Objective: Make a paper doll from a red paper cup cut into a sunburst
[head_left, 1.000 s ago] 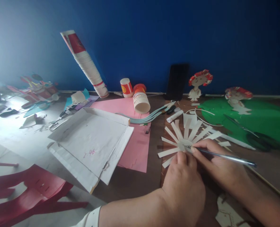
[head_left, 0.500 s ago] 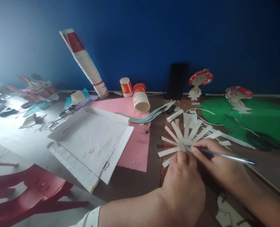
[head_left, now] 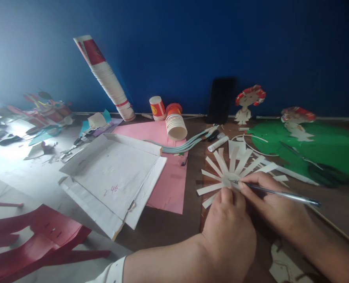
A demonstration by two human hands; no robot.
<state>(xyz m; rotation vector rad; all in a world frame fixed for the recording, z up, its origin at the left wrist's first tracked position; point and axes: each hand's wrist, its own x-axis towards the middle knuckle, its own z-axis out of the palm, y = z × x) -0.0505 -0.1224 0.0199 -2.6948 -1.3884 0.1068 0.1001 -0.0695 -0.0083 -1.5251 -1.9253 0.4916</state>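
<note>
My left hand (head_left: 229, 232) is bunched, fingers pressed together, thumb tip bearing down on the hub of the paper star (head_left: 221, 165), a white piece cut into strips that fan out flat on the tabletop (head_left: 168, 228) just beyond the knuckles. I cannot tell whether any finger hooks under the paper. My right hand (head_left: 276, 210) pinches a pen (head_left: 280, 193) low on the barrel, with its tip touching the hub right beside the left thumb.

As I judge it, the risks are close in. The pen tip is almost against the thumb, so a slip could mark or jab it. The hub is thin and pinned at one spot only, so hard pressure could tear it or spin the star. The strips nearest my right wrist could crease under it. A glue stick (head_left: 218, 144) lies loose just past the star and could roll if nudged.

For containers, a short stack of paper cups (head_left: 176, 125) lies on its side beyond the left hand, mouth toward me, and the innermost cup looks empty. A single cup (head_left: 157, 108) stands upside down beside it, its inside hidden. Farther left, a long sleeve of nested cups (head_left: 109, 82) leans on the blue wall. Left of my left hand, a flattened white box (head_left: 112, 177) on pink paper (head_left: 168, 184) shows nothing inside.
</note>
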